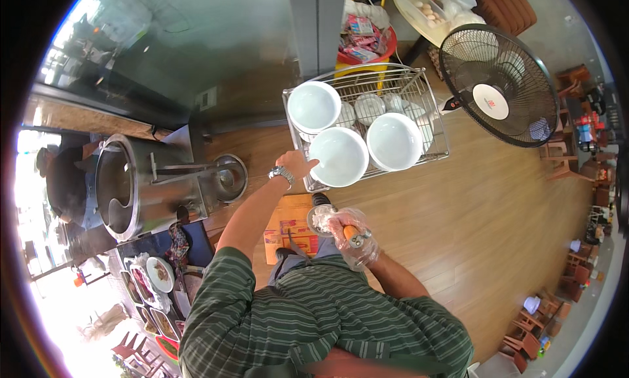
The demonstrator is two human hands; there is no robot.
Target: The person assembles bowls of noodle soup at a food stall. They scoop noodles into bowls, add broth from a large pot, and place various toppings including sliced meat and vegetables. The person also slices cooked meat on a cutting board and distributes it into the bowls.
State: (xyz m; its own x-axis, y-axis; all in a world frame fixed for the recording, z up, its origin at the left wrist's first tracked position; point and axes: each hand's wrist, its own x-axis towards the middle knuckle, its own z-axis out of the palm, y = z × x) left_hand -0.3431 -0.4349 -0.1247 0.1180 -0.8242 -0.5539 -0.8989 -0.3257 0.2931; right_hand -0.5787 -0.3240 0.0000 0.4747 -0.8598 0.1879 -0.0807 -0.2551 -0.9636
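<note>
My left hand (295, 165), bare and with a metal watch at the wrist, reaches to the near left rim of a white bowl (339, 156); whether its fingers grip the rim, I cannot tell. A second white bowl (314, 106) sits behind it and a third white bowl (394, 142) to its right, all on a metal wire rack (435, 127) with more dishes inside. Close to my body, my right hand (351, 235), in a clear plastic glove, is closed around the orange handle (352, 233) of a utensil. A round metal strainer or ladle (322, 219) holding white food is beside that hand.
A black fan (499, 85) stands right of the rack. On the left are a large steel pot (118, 186) and trays of food (162, 324). A red basket of packets (363, 38) lies beyond the rack. Flattened cardboard (290, 206) is at my feet.
</note>
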